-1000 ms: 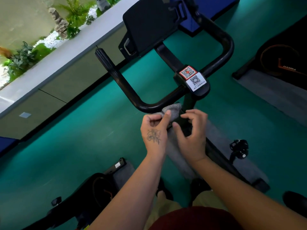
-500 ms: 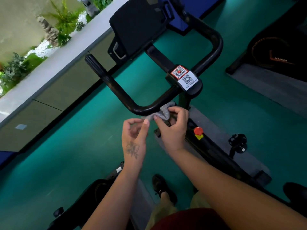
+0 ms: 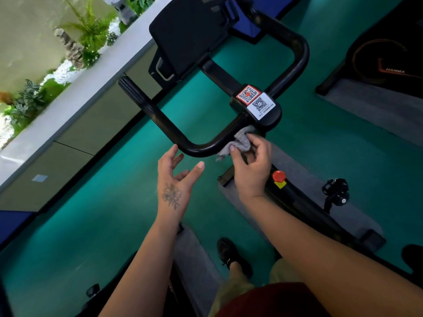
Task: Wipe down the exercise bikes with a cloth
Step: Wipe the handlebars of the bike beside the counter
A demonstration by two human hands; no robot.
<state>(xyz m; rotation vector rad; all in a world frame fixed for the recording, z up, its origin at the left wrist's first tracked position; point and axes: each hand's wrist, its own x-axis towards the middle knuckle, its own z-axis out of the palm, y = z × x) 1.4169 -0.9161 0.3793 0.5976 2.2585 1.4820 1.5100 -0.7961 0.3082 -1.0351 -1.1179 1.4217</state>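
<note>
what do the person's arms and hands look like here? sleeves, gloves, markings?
Both forearms are bare to the bottom of the frame: no sleeves, gloves, watch or rings in view. The left hand has a dark line-drawn flower tattoo on its back, near the wrist. The right hand shows no markings. Fingernails look short and unpainted.

Floor (image 3: 119, 216): teal.
Grey mat (image 3: 375, 113): right, under a black machine (image 3: 386, 58) lettered HANMA.
Plants (image 3: 27, 104): beyond pale ledge (image 3: 75, 88).
</note>
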